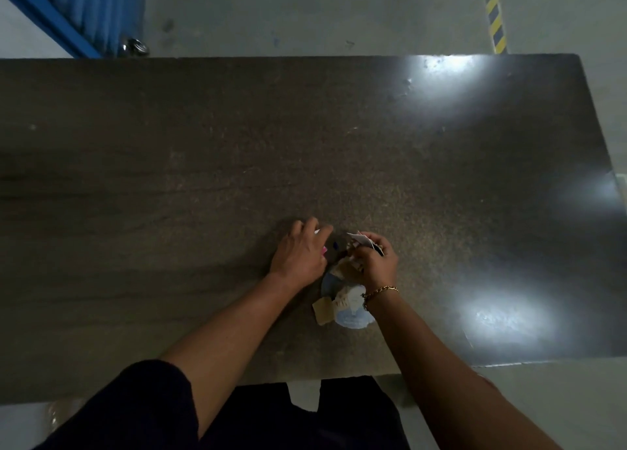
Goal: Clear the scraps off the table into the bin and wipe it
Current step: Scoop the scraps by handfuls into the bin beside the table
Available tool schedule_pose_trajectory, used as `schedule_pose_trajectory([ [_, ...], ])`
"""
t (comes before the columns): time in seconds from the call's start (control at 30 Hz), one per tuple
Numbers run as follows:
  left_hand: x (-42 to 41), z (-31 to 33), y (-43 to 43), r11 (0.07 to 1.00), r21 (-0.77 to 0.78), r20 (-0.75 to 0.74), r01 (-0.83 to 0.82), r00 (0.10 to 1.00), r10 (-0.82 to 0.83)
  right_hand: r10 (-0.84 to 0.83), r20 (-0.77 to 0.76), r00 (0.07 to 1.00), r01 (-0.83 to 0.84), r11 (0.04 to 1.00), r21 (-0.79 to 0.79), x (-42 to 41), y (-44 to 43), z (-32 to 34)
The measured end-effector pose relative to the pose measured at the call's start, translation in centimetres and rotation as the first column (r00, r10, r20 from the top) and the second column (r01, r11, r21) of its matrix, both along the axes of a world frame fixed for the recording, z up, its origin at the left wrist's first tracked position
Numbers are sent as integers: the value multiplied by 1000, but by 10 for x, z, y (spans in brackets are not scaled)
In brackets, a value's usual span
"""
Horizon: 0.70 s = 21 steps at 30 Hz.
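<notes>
L hand [298, 256] lies cupped on the table [203, 178], fingers bent over white and pink bits [324, 250], prob. to rake them inward; can't tell if it pinches any. R hand [373, 263] pinches white paper scraps [359, 238], fingers curled tight so none drops. Scrap pile [351, 313] sits between my wrists, near the front edge, handy for one sweep. Bin not in view.

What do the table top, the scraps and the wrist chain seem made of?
Table top: probably stone or laminate, dark, speckled, semi-glossy; lamps reflect on it. Scraps: thin paper or card, matt, with bent edges. Wrist chain: likely gold-coloured metal, shiny links.
</notes>
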State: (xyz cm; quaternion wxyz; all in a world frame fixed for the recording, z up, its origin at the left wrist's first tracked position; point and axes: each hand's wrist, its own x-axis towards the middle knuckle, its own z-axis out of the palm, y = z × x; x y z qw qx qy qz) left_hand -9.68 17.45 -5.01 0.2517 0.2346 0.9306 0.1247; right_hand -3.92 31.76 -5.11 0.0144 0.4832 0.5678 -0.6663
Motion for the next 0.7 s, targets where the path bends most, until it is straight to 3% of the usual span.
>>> schedule_pose_trajectory([
  [0.2,1,2,-1,996,40,61,-84,995,81,-11,4,1000,12,994,-112,1,11,-2],
  [0.3,3,1,-1,940,161,140,-300,950,280,-9,21,1000,12,988,-154,2,17,-1],
  [0.33,1,1,-1,879,206,218,-431,895,388,-11,27,1000,15,985,-171,2,17,1],
  [0.4,-4,7,3,665,260,431,-700,700,569,-20,22,1000,24,978,-207,0,16,5],
  [0.47,-3,20,14,408,236,686,-882,448,573,-26,8,1000,27,966,-257,-2,12,10],
  [0.5,-1,26,22,339,210,769,-917,369,521,-29,3,1000,28,957,-290,-4,10,11],
  [0.57,10,34,40,370,222,798,-902,386,463,-29,-8,1000,24,935,-354,-6,6,16],
  [0.7,30,28,64,545,350,525,-762,641,560,-52,-29,998,33,892,-451,-4,6,26],
])
